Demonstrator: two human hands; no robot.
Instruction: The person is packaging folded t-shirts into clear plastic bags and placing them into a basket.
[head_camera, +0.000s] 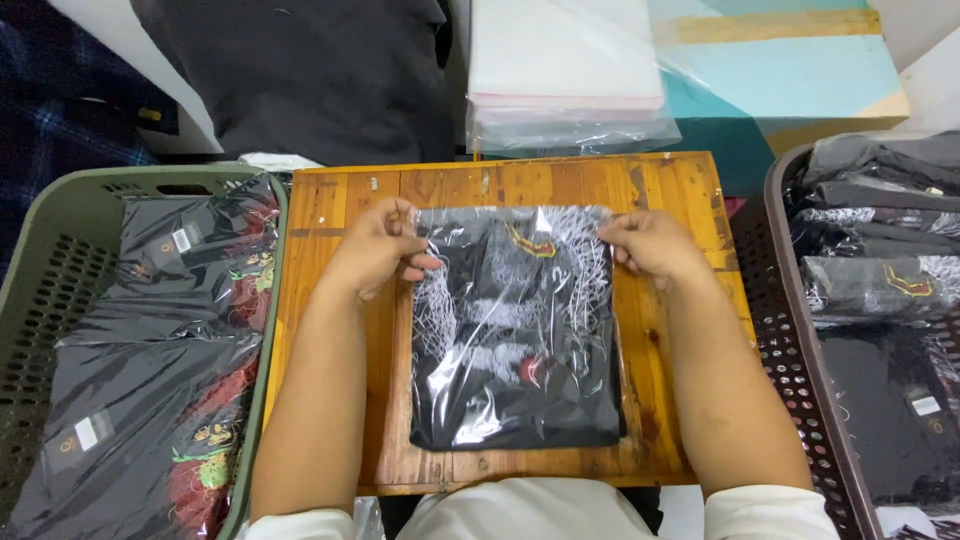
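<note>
Desk (340, 200): wooden, centre of the frame, between two baskets.
Green basket (30, 260): left edge, filled with bagged black garments.
Brown basket (790, 350): right edge, likewise filled.
Bagged shirt (515, 330): black, in clear plastic, flat at desk centre.
Left hand (375, 250): pinching the bag's upper left corner.
Right hand (650, 245): fingers curled on the upper right corner, probably gripping it.

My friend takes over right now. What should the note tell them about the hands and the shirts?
Left hand grips the top left edge of the clear bag. Right hand grips the top right edge.
A folded black shirt is inside the bag, lying flat on the wooden board.
Done: bagged shirts lie in the green basket.
Left: the bag's top looks unsealed; more shirts sit in the brown basket.
</note>
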